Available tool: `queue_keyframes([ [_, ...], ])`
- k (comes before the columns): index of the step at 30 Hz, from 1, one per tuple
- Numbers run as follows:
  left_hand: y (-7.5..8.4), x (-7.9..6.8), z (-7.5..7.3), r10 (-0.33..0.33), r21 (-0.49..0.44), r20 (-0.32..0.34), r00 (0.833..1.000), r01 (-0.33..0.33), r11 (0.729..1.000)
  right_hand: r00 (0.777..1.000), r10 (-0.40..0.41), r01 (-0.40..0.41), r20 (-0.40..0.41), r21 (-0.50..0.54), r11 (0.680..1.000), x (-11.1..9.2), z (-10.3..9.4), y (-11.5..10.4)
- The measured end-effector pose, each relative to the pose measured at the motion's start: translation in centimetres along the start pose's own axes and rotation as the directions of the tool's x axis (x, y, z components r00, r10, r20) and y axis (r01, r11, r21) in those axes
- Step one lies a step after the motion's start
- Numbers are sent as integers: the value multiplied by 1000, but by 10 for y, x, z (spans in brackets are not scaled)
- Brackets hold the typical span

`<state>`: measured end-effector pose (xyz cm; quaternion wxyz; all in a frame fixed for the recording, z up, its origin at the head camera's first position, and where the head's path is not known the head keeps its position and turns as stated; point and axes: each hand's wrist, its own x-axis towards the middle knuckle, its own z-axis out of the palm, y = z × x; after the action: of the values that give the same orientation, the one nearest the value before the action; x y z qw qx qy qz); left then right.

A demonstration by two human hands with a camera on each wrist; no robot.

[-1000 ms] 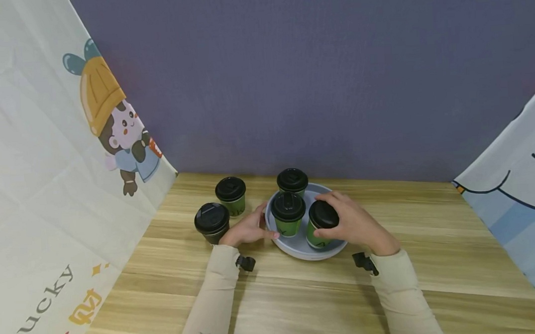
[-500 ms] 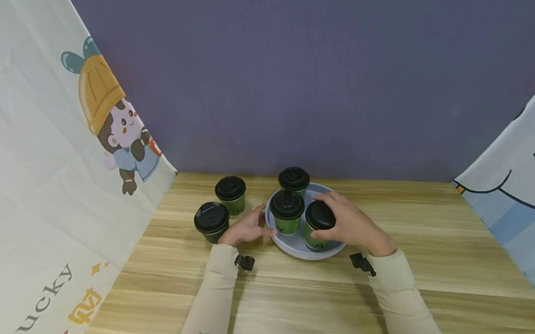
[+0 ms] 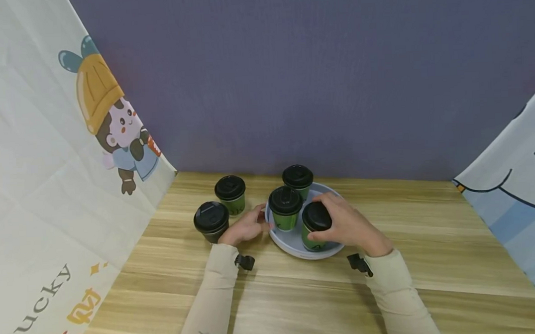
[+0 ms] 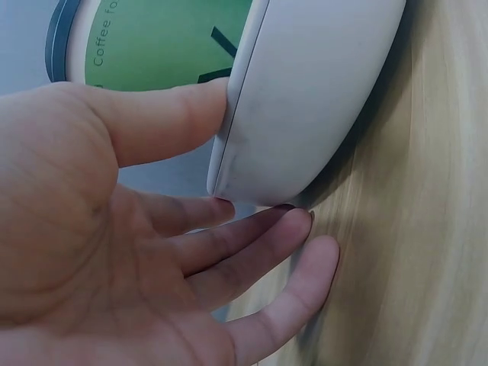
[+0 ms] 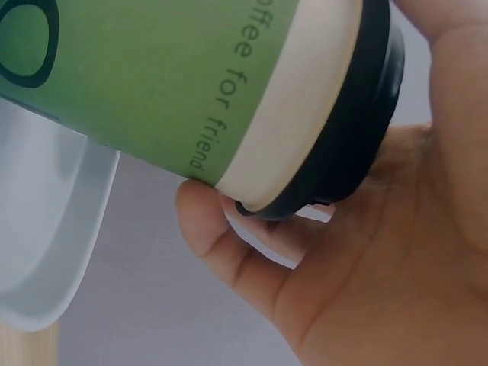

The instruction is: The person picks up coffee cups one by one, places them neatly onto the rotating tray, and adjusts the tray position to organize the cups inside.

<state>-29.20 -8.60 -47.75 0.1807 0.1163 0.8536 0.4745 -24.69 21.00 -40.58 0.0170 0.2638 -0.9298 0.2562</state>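
A round pale grey-blue tray (image 3: 280, 239) on the table bears three lidded paper coffee cups. My right hand (image 3: 348, 222) holds the front right coffee cup (image 3: 310, 232) around its black lid and upper side, thumb on the near side. In the right wrist view that green cup (image 5: 145, 84) reads "coffee for friend". My left hand (image 3: 246, 227) touches the tray's left edge; in the left wrist view its thumb meets the rim (image 4: 242, 99), with the fingers loosely spread along the outer wall. Beside the held cup stands another green cup (image 3: 285, 218), and a third cup (image 3: 298, 178) stands behind.
Two more lidded cups stand on the wooden table (image 3: 295, 300) left of the tray: one at the back (image 3: 231, 193) and a nearer one (image 3: 211, 221) close to my left wrist. A dark blue-grey panel (image 3: 317, 85) rises behind, with printed cloths at both sides.
The cups on the tray have shifted clockwise: the back one rightward, the left one slightly back and left, the held one leftward. My right hand moved left with its cup; the left stayed at the rim.
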Motion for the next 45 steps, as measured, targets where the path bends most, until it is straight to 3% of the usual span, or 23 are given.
queue_keyframes([
  [30,-6,8,3,55,98,-110,992,-45,994,999,53,-54,-9,-47,997,6,15,-17],
  [45,-7,9,5,86,125,-147,985,-68,990,999,7,-9,-39,-49,999,7,19,-20],
])
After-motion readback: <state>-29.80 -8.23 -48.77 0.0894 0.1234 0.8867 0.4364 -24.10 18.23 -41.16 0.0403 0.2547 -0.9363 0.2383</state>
